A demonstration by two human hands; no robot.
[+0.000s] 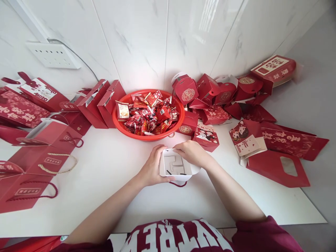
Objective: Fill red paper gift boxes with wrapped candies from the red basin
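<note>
Between my hands is a small gift box (175, 164), its open top facing me. The inside is white, with folded bottom flaps showing, and a dark red cord hangs from its near side. My left hand (153, 168) wraps round the box's left wall, thumb at the near edge. At the far right edge, my right hand (193, 153) has its fingers curled over the rim. Just beyond stands a red plastic basin (148, 137) heaped with wrapped sweets (151, 115).
Red gift boxes with rope handles (39, 164) line the left side. Several small red boxes (207, 87) are piled right of the basin. Flat, unfolded red cartons (278, 168) lie at the right of the white table (126, 206). A tiled wall with a socket strip (52, 55) stands behind.
</note>
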